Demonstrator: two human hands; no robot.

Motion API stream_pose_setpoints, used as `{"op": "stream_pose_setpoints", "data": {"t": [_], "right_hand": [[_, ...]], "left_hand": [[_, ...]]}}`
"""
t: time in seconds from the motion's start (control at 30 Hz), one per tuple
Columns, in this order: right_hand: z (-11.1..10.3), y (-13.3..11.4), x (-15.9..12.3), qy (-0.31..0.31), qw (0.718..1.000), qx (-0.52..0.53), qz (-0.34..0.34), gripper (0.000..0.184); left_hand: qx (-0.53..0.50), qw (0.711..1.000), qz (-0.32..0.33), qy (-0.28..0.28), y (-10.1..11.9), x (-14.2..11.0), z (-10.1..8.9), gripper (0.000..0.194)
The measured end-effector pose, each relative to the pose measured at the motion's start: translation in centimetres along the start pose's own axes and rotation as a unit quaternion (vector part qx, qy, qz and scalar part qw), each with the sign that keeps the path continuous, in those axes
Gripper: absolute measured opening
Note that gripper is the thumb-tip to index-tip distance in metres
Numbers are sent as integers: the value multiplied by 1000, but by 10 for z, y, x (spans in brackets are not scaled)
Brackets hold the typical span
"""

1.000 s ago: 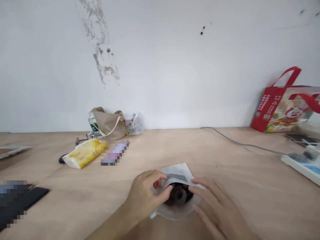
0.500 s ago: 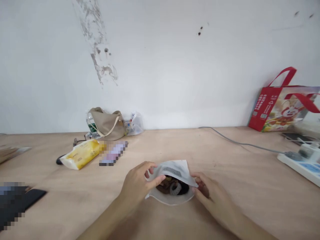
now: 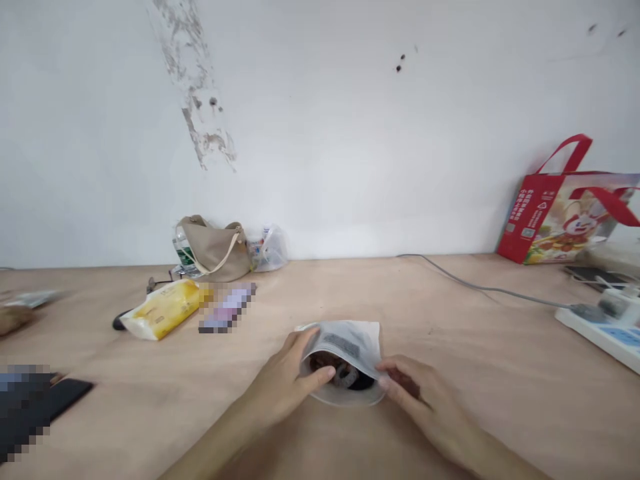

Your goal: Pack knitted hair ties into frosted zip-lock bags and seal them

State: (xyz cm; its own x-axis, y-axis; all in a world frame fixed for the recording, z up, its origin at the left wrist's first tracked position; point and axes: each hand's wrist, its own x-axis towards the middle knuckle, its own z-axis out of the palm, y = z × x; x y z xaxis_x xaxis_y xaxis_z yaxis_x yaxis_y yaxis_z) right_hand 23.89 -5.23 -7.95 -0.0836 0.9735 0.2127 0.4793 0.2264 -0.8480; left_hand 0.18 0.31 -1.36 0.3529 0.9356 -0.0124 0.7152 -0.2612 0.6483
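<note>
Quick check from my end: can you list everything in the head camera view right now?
white pouch: 1, white, between the hands, dark contents inside
tabletop: 1, pale tan, under everything
soft pack: 1, yellow, left of centre
blurred packet: 1, pinkish, right of the soft pack
shoulder bag: 1, beige, back edge
plastic bag: 1, clear, right of the shoulder bag
gift bag: 1, red, back right
power strip: 1, white, right edge
cable: 1, grey, from the power strip to the back edge
phone: 1, black, lower left
another person's hand: 1, tan, far left edge
left hand: 1, tan, holding the pouch's left side
right hand: 1, tan, holding the pouch's right corner
</note>
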Motion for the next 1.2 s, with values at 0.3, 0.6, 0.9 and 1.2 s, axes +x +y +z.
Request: {"op": "stream_pose_setpoints", "data": {"t": [0.3, 0.6, 0.9, 1.2], "right_hand": [[-10, 20, 14, 43, 997, 4, 67, 36], [-3, 19, 20, 36, 997, -16, 68, 39], [1, 21, 23, 25, 996, 44, 78, 29], [-4, 16, 20, 20, 992, 90, 92, 18]], "left_hand": [[-110, 990, -87, 3, -14, 17, -31, 70], [-116, 983, -126, -66, -36, 36, -15, 45], [-124, 985, -66, -103, -18, 29, 3, 39], [-91, 992, -25, -80, -10, 23, 6, 36]]}}
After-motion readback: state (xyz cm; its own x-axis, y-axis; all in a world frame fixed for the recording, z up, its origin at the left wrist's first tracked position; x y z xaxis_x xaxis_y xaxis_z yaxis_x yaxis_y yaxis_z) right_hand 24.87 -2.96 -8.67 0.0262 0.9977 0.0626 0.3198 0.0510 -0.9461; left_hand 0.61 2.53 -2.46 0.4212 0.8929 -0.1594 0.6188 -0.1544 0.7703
